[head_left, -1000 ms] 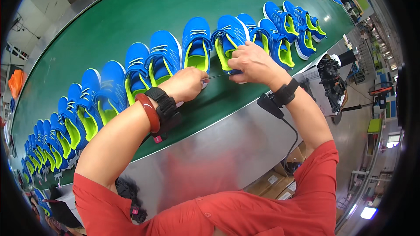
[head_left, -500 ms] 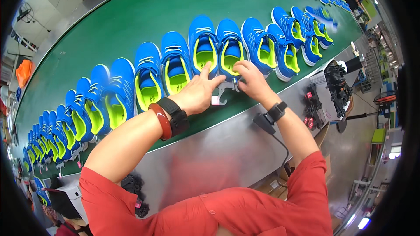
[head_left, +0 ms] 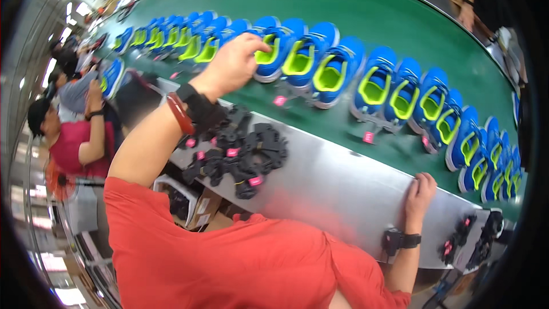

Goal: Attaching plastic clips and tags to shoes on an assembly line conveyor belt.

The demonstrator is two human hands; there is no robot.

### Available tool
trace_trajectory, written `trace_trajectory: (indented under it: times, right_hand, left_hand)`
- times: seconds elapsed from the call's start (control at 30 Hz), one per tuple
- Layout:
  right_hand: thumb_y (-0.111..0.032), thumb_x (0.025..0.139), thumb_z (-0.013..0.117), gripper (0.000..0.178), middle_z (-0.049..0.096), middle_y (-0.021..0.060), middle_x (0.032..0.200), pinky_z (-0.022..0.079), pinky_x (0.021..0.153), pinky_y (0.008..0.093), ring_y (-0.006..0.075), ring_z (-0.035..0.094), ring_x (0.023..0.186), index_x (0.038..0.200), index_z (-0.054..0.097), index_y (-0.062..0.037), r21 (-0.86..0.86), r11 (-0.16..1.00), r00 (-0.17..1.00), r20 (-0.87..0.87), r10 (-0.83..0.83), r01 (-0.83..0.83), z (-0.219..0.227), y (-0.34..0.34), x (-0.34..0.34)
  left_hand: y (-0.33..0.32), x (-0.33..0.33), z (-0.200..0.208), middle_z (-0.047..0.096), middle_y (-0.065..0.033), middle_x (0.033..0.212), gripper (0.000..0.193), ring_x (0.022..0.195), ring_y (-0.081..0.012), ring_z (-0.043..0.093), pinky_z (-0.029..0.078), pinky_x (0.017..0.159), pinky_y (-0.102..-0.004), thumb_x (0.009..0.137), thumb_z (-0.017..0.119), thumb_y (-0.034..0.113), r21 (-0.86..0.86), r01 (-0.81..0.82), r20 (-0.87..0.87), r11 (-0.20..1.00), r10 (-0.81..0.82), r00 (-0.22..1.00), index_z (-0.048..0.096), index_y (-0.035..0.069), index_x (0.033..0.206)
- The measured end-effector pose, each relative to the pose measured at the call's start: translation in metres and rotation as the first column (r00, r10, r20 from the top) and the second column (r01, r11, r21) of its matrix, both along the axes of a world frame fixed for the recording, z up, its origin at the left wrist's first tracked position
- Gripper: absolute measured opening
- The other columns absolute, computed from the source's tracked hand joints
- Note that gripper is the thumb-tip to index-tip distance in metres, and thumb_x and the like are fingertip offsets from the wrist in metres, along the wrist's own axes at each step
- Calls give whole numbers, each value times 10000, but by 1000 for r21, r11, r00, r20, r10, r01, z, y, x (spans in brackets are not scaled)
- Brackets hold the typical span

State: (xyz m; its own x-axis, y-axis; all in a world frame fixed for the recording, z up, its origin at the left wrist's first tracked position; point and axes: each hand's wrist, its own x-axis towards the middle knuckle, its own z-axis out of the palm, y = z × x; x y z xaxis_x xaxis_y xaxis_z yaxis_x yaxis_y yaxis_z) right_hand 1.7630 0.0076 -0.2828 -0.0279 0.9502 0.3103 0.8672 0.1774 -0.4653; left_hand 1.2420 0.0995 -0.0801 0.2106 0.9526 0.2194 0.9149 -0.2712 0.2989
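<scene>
My left hand (head_left: 231, 64) reaches over the row, its bent fingers apart at the heel opening of a blue sneaker (head_left: 273, 51) with a lime-green lining. I cannot tell whether the fingertips touch it. Down on the metal ledge (head_left: 337, 186) rests my right hand (head_left: 420, 193), its fingers curled in and their inner side hidden. Several matching sneakers stand side by side, heels toward me. A clear hanger with a pink tag (head_left: 369, 137) joins the heels of one pair. Another pink tag (head_left: 279, 100) shows by sneakers nearer my left hand.
Piles of black hangers with pink tags (head_left: 246, 154) lie on the ledge's left, and more black hangers (head_left: 457, 240) at its right. The shoes stand on a green belt (head_left: 366, 8). A co-worker (head_left: 80, 137) holds a sneaker at left; another person's hand (head_left: 466, 17) is across.
The view has swung left along the row. My left hand has moved to sneakers farther left, while my right hand has left the heels and dropped to the ledge. The hanger is on a pair.
</scene>
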Motion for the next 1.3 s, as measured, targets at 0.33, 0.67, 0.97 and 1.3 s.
trace_trajectory:
  times: [0.33, 0.67, 0.97, 1.3]
  right_hand:
    - [-101, 901, 512, 145, 599, 126, 1036, 389, 918, 410, 303, 534, 1011, 987, 597, -20, -21, 999, 983, 175, 46, -43, -12, 4, 20]
    - [-100, 897, 510, 141, 605, 125, 1002, 405, 884, 412, 308, 539, 986, 979, 606, -36, -30, 999, 979, 200, 32, -27, -8, 2, 27]
    - [-109, 901, 525, 142, 613, 122, 997, 406, 900, 407, 307, 548, 995, 982, 613, -34, -4, 1000, 987, 162, 2, -1, -4, -2, 32]
    - [-91, 796, 597, 114, 604, 110, 923, 416, 881, 415, 307, 556, 957, 901, 636, -71, 114, 992, 996, 76, -55, 46, -4, 0, 39]
  left_hand:
    - [-180, -164, -41, 674, -236, 993, 331, 961, -372, 648, 496, 885, -428, 825, 631, 256, -413, -605, -391, 681, 468, 793, 678, 23, 1056]
    - [-169, -152, -104, 651, -277, 1036, 411, 1016, -410, 624, 496, 877, -457, 727, 734, 218, -410, -764, -311, 499, 710, 631, 630, -57, 1014]
    - [-164, -143, -120, 647, -298, 1012, 437, 1033, -413, 619, 492, 896, -448, 709, 718, 161, -326, -715, -309, 618, 645, 699, 587, -93, 1040]
    - [-126, -136, -60, 566, -36, 789, 314, 668, -130, 578, 479, 592, -272, 847, 519, 28, -336, -528, 252, 780, 615, 748, 509, -16, 1158]
